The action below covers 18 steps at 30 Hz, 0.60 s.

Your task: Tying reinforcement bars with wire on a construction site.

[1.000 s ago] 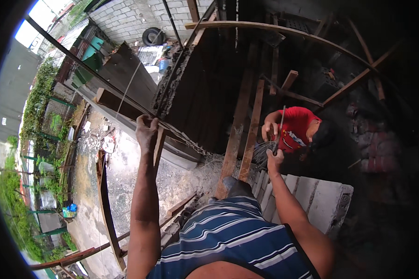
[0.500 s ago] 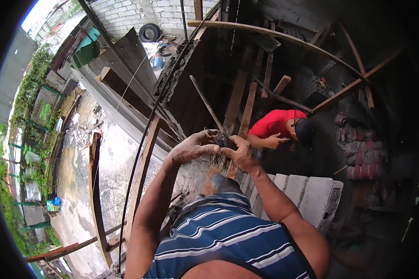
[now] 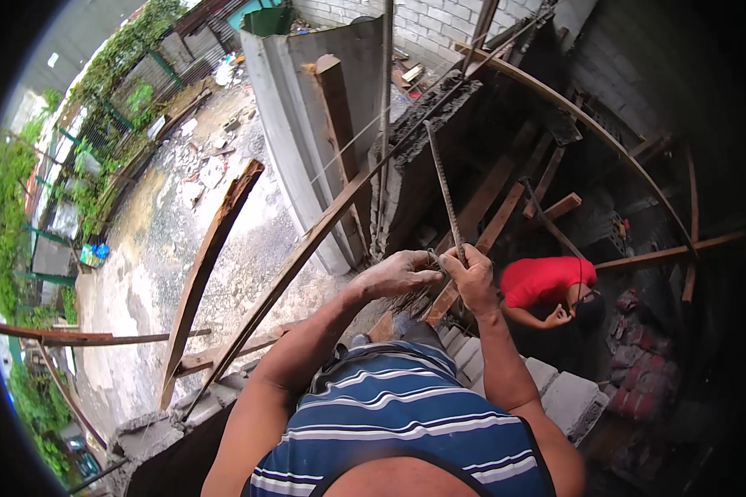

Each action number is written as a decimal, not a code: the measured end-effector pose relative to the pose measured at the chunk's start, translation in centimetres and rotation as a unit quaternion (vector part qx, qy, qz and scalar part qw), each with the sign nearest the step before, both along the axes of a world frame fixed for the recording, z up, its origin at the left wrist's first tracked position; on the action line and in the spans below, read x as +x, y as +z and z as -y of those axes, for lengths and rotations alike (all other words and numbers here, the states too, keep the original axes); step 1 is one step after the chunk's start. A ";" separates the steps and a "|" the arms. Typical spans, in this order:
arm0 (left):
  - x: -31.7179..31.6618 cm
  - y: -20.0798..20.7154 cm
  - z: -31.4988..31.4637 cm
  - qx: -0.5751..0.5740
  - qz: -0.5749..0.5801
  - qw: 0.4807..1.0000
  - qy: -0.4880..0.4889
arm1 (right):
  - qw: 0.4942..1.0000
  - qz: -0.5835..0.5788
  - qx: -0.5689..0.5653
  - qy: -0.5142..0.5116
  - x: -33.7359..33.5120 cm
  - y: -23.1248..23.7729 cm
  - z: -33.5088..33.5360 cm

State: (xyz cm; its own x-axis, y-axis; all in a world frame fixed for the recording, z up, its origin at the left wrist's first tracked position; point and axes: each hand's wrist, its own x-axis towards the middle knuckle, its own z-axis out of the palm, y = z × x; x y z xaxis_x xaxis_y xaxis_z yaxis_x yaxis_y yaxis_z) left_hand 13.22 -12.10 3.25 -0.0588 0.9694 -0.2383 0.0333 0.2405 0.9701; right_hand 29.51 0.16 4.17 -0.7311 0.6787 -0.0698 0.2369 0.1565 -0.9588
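Observation:
My left hand point(image 3: 399, 275) is closed, with a bundle of thin, dark tie wires point(image 3: 425, 296) showing below its fingers. My right hand point(image 3: 472, 277) sits just beside it, fingers closed around the lower visible part of a ribbed steel rebar point(image 3: 444, 186). The rebar slants up and away to the left from that hand. A little wire shows in the small gap between the two hands. How far the rebar runs below my right hand is hidden.
Concrete blocks point(image 3: 565, 398) lie to my lower right. Below on the right, a person in a red shirt point(image 3: 547, 282) bends among timbers. Wooden beams point(image 3: 211, 265) and a metal sheet point(image 3: 294, 124) stand at left. A long wooden strip point(image 3: 593, 132) crosses the upper right.
My hands have moved right in view, and the view has swung left. Both hands were at the wire bundle; now my right hand is on the rebar and the wires stay at my left.

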 end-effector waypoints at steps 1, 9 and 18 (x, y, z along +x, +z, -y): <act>-0.3 0.0 0.2 0.000 -0.044 0.999 -0.012 | 1.000 -0.013 -0.022 0.004 -0.3 -0.6 0.2; -2.7 -2.6 5.3 -0.054 -0.123 0.991 -0.018 | 0.954 -0.209 -0.179 -0.123 -2.4 1.6 -1.1; -3.7 -6.2 10.0 0.010 0.270 0.921 0.281 | 0.946 -0.236 -0.154 -0.164 -0.7 1.0 -2.4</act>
State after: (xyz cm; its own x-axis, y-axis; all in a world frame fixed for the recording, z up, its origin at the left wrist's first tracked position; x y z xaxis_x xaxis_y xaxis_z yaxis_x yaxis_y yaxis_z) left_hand 9.51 -22.13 -2.90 -0.4302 0.8267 -0.3626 -0.5797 0.0550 0.8130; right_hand 28.76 2.52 5.17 -0.4846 0.8745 -0.0194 -0.2405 -0.1546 -0.9583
